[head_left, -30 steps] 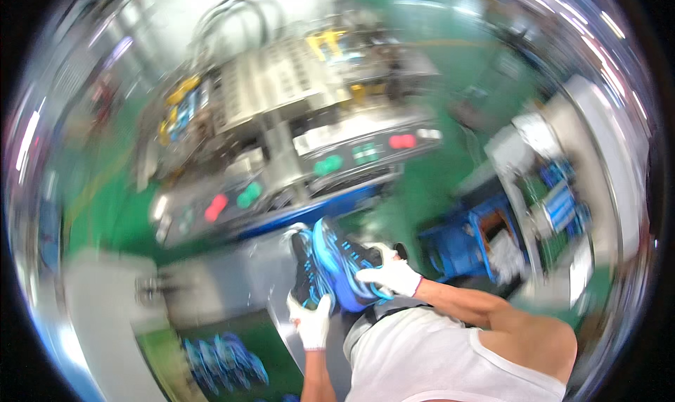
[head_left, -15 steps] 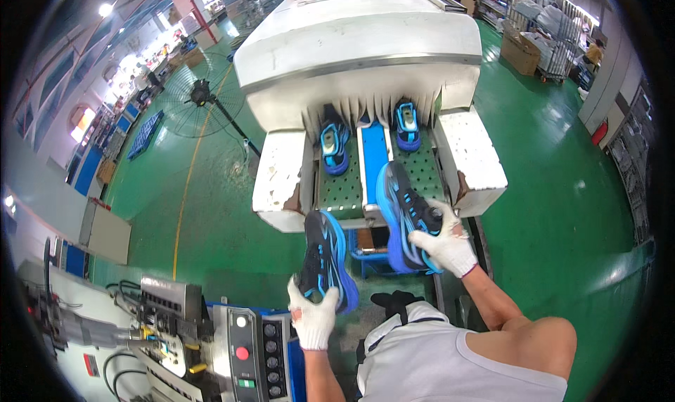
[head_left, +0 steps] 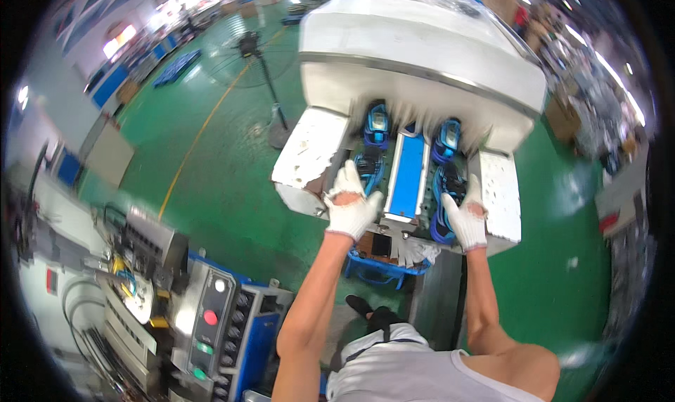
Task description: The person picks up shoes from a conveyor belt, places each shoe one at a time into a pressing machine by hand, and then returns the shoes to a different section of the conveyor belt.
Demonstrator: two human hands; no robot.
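Both my hands wear white knitted gloves and reach to the front of a conveyor machine. My left hand [head_left: 351,203] has its fingers spread at the near end of a black and blue sports shoe [head_left: 370,167] on the left lane. My right hand [head_left: 468,215] is open beside another such shoe [head_left: 441,208] on the right lane, its thumb over the shoe's edge; whether it still touches is hard to tell. Further in, a left shoe [head_left: 377,124] and a right shoe [head_left: 447,138] stand by the machine's fringed mouth, openings up.
A blue strip [head_left: 409,173] divides the lanes, with white side blocks [head_left: 309,149] outside them. Below the conveyor stands a blue stool [head_left: 376,267] with gloves on it. A control panel [head_left: 211,317] is at lower left, a fan [head_left: 249,45] at far left.
Both hands have moved forward and set the two shoes they held onto the lanes, and the fingers have loosened. My view has shifted, so the machine appears further right.
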